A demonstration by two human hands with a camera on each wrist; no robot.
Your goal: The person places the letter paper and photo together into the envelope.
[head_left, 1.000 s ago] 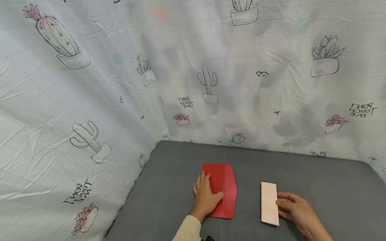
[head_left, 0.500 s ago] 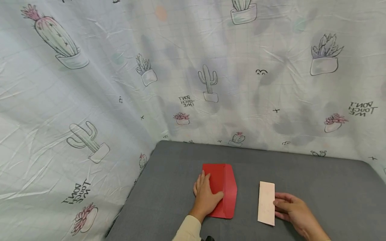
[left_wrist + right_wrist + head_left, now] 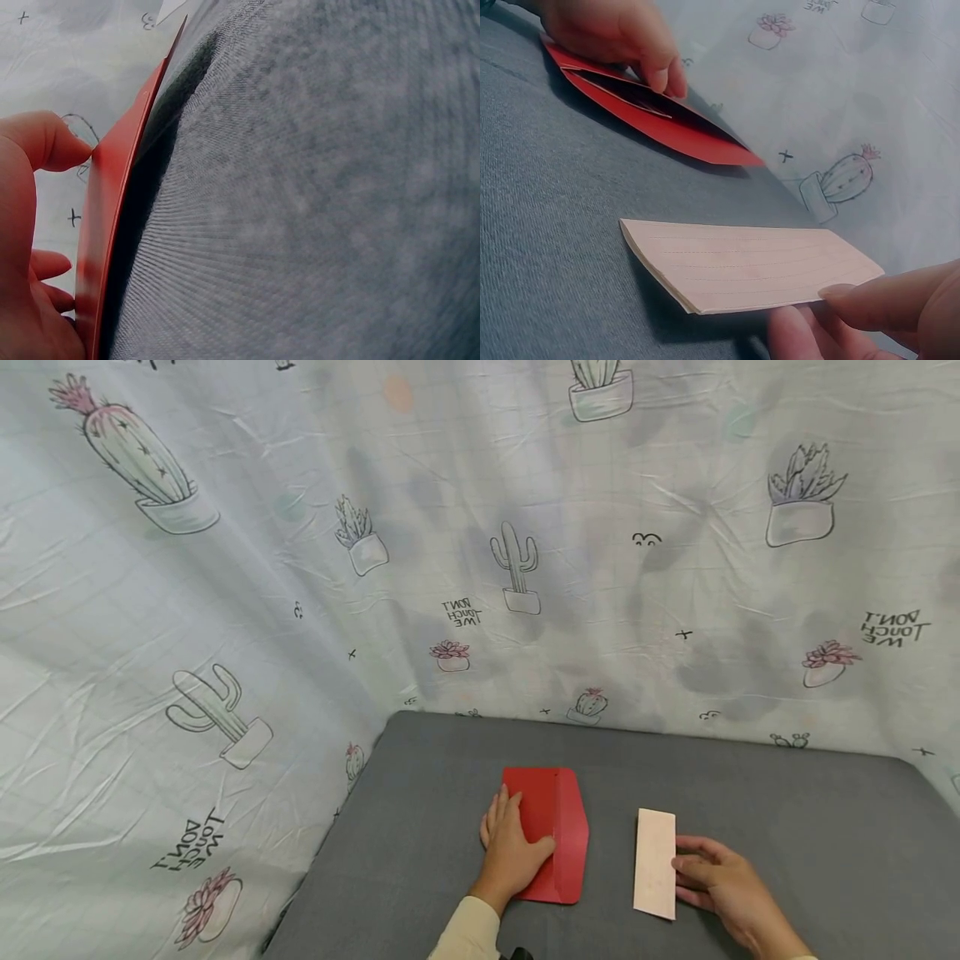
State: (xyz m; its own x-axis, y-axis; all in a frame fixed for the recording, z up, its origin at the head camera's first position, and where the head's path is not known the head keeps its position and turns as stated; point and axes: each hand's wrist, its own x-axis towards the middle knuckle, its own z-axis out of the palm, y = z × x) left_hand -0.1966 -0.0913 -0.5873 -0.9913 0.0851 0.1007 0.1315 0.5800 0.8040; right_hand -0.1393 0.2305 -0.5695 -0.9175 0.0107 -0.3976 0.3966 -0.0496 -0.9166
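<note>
Clearly, right grip (image 3: pixel 729 887) pinches one paper (image 3: pixel 655 864); left grip (image 3: pixel 510 852) spreads over one envelope (image 3: pixel 572 837).

1 env. (image 3: pixel 572 843), 1 ppr (image 3: pixel 655 864), 2 hands (image 3: pixel 508 853) (image 3: pixel 731 887)

Grey and wide across the fabric-topped table (image 3: pixel 795 814), up to a pale, creased curtain (image 3: pixel 592 527) behind and at left, busy with printed potted cacti (image 3: pixel 516 564), pinkish succulents (image 3: pixel 450 652), little crosses (image 3: pixel 683 634), mirror-reversed lettering (image 3: pixel 460 612)!

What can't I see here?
Head view: part of the red envelope, covered by the left grip.
Head view: underside of the folded paper, hidden by its top.
Right wrist view: deep inside the red envelope, in shadow.
Right wrist view: part of the right grip, past the picture's edge.
</note>
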